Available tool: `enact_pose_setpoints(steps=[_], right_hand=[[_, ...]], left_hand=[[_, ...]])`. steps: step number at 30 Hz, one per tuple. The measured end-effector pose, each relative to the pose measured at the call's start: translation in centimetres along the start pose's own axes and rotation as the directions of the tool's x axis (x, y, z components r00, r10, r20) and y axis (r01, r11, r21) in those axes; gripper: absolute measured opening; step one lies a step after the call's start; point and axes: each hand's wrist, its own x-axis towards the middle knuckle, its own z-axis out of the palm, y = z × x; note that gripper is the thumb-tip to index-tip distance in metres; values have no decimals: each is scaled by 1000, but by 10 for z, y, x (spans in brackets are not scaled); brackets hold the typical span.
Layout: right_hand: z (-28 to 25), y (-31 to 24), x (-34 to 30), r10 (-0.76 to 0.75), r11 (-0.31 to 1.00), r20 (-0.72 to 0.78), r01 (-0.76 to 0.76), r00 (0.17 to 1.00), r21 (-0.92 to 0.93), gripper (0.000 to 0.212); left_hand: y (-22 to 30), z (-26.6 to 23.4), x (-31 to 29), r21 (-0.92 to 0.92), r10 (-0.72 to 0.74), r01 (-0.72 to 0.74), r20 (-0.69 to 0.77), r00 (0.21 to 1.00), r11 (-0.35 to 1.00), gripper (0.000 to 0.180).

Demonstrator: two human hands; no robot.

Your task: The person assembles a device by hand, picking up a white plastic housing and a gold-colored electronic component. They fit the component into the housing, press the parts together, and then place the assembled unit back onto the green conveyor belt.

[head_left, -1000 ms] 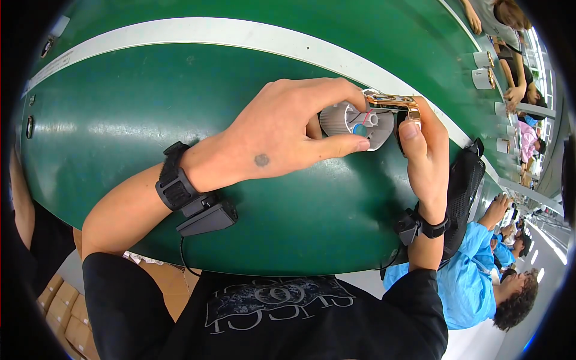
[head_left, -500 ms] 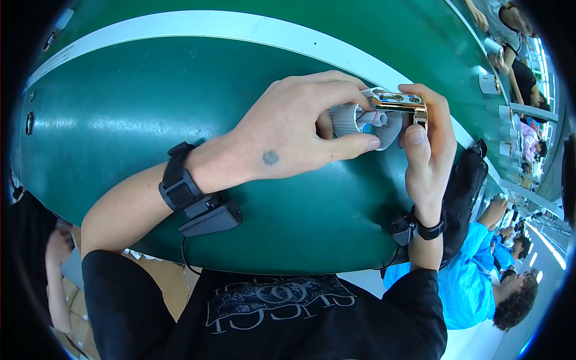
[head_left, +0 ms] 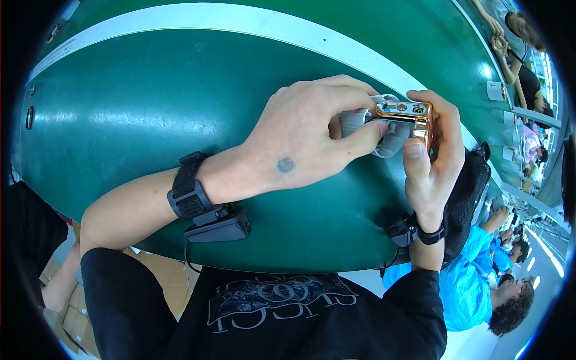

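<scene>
My left hand point(head_left: 315, 132) is closed round a pale, ribbed, hollow housing point(head_left: 351, 123) above the green table. Its thumb bends over the housing's open side, and the fingertips behind are hidden. Against the housing's right end sits a shiny gold-edged cap point(head_left: 422, 123) with a slotted pale face and a leg turned downward. My right hand point(head_left: 437, 141) grips this cap, thumb in front and fingers along its right side. What lies inside the housing is mostly covered by my left thumb.
A black mesh pouch point(head_left: 468, 201) lies beside my right wrist. A white strip point(head_left: 240, 21) curves across the green table point(head_left: 132, 102). Small dark parts sit at the far left edge. Other people work at the right, near white cylinders point(head_left: 495, 91).
Both hands have shifted slightly to the right with the parts. My left thumb has bent upward over the opening, covering the small tube and blue piece that showed there before.
</scene>
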Motion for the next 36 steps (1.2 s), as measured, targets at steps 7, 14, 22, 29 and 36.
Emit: enact_pose_setpoints(steps=[7,14,22,29,36], right_hand=[[-1,-2,-1,26,1000,23,-27,999,13,56],[4,0,0,-79,997,38,80,996,-24,60],[9,-3,1,-116,987,62,122,991,-108,61],[12,-21,-2,48,982,70,-35,996,-183,69],[9,-27,0,68,972,82,-48,994,-229,64]], left_hand=[[-4,-1,-5,42,86,-87,17,996,995,40],[-11,0,-5,123,111,-115,40,993,986,51],[-18,0,-7,148,100,-107,53,994,983,48],[-20,2,-8,156,107,-108,14,994,982,46],[-19,0,-6,176,83,-89,44,996,980,47]])
